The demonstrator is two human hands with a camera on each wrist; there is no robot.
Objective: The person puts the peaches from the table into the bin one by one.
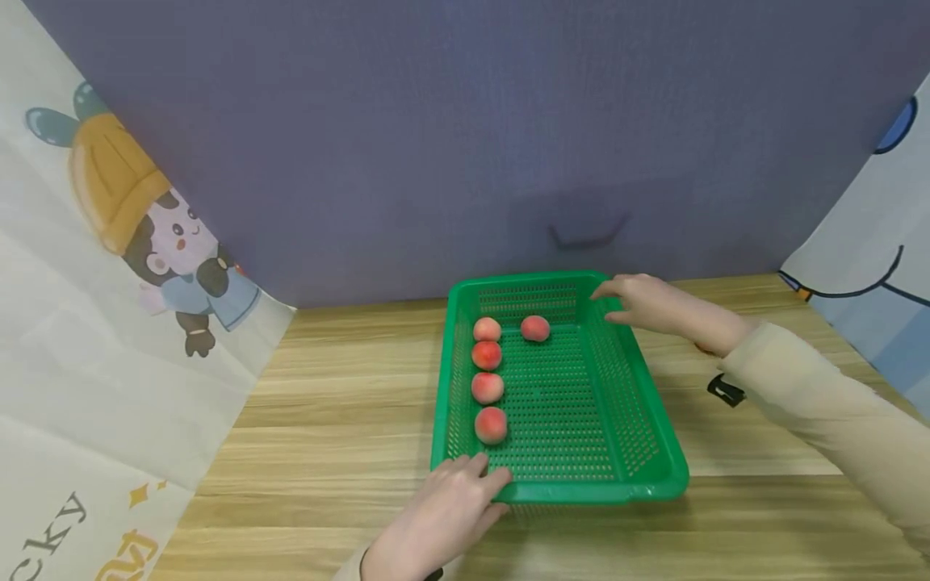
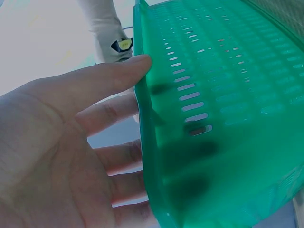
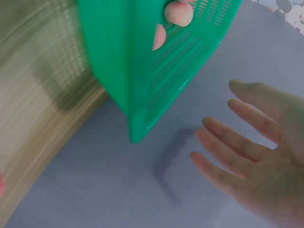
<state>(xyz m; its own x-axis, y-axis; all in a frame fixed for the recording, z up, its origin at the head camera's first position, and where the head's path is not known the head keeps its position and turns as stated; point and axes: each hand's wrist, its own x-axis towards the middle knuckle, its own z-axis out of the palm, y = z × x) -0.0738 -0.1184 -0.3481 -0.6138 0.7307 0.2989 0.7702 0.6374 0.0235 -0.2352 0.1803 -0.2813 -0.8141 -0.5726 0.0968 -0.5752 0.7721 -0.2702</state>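
Note:
A green basket [image 1: 559, 491] holds several pinkish-red peaches: a column along its left side, front one [image 1: 491, 425], and a single peach [image 1: 535, 328] near the back. My left hand [image 1: 446, 504] grips the front-left rim; in the left wrist view the thumb of this hand [image 2: 61, 142] lies on one side of the basket wall [image 2: 190, 161] and the fingers pass behind the rim. By the back-right corner hovers my right hand [image 1: 643, 303], fingers spread and holding nothing. A gap separates the right hand [image 3: 256, 142] from the basket [image 3: 111, 57] in the right wrist view.
The basket stands on a wood-grain table [image 1: 349, 403] against a grey-purple back panel [image 1: 363, 161]. Printed light sheets flank both sides, one with a cartoon figure [image 1: 174, 234]. A small black object [image 1: 726, 390] is beside the right sleeve.

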